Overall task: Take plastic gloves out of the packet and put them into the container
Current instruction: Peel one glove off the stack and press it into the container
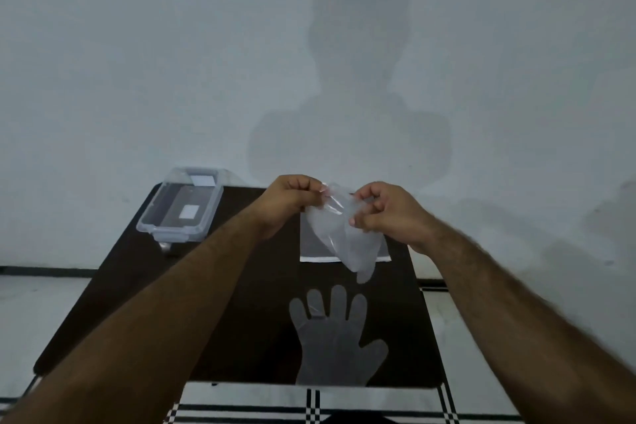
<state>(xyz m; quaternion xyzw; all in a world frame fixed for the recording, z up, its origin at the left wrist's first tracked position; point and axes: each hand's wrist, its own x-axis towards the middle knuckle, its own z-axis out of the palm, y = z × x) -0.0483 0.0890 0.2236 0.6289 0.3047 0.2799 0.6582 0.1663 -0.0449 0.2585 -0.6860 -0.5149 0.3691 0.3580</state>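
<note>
A crumpled clear plastic glove [347, 237] hangs in the air above the table. My left hand [292, 200] pinches its upper left edge and my right hand [385, 210] pinches its upper right edge. Under it, flat on the dark table [241, 303], lies the clear packet [309, 248] with a white strip along its near edge. A second plastic glove [334, 341] lies spread flat near the table's front edge, fingers pointing away from me. The clear plastic container [182, 206] stands open at the table's far left corner.
A pale wall rises right behind the table, with my shadow on it. The floor around the table is white with black checked lines. The table's front edge runs just past the flat glove's cuff.
</note>
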